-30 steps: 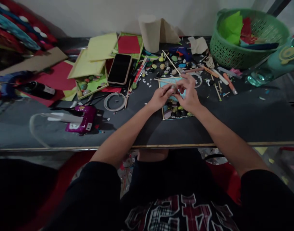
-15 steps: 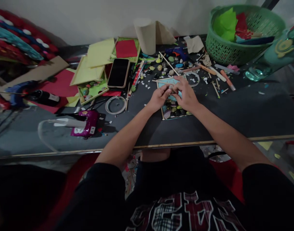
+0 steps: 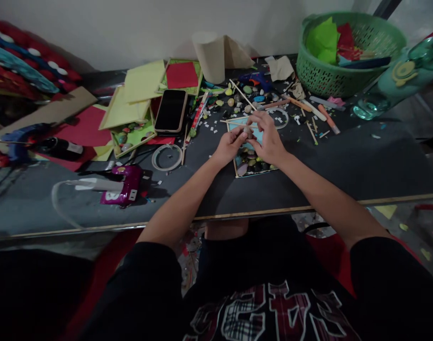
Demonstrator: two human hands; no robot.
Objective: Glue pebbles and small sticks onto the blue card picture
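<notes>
A small greyish pebble (image 3: 248, 130) is pinched between the fingers of my left hand (image 3: 229, 148). My right hand (image 3: 269, 141) is closed around the pebble from the other side, its thumb low and its fingers curled above. Beneath both hands lies a light-blue panel (image 3: 237, 124) with thin stick edging, partly hidden by them. Dark, green and grey stones (image 3: 253, 165) cover its near part. A thin wooden stick (image 3: 234, 122) crosses its far edge.
Loose pebbles and paper bits lie behind the panel, with a blue glue gun (image 3: 257, 80). Left are a phone (image 3: 171, 111), a tape roll (image 3: 167, 157), yellow panels (image 3: 145, 80) and a purple power socket (image 3: 126, 184). Right are a green basket (image 3: 339, 78) and a bottle (image 3: 390, 85).
The view has shifted slightly. My fingers have moved a little around the pebble, which now shows more clearly between both hands.
</notes>
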